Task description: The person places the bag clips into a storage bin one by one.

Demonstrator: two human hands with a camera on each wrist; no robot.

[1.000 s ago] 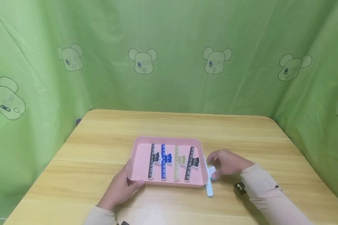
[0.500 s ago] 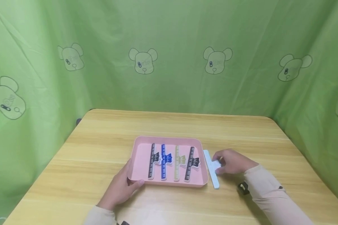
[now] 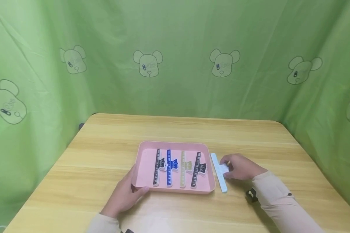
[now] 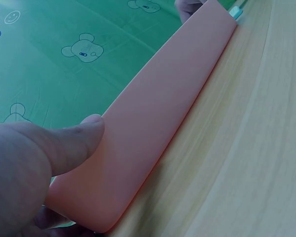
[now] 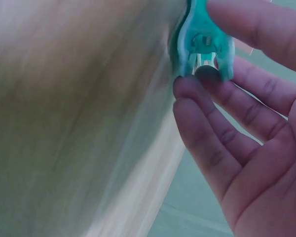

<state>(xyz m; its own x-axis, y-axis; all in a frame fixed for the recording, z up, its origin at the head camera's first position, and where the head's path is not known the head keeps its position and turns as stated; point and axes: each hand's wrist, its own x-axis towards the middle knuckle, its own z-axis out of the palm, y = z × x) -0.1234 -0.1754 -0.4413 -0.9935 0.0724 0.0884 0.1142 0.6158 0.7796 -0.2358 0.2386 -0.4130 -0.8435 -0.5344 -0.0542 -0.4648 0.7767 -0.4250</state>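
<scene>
Left of my right hand [image 3: 239,166] is a light blue long-bar clip [image 3: 219,174], its bar just off the right side of a pink tray [image 3: 145,168]. My right thumb and fingers pinch the clip's handle; in the right wrist view the clip [image 5: 202,29] shows a small spring between its two handle halves. My left hand [image 3: 125,194] grips the tray's front left corner, thumb on the front wall and fingers round the side. Piano-key clips lie in a row inside: black [image 3: 156,168], blue [image 3: 169,168], yellow-green [image 3: 183,168] and black [image 3: 196,170].
The tray sits on a wood-grain table [image 3: 119,132]. Green curtains [image 3: 186,90] with bear-head drawings hang behind and at both sides. A dark device [image 3: 251,195] is at the right wrist, beside the sleeve.
The light blue clip has moved out from beside the tray's right edge, to the right and slightly back, with my right hand. The left hand and tray have stayed in place.
</scene>
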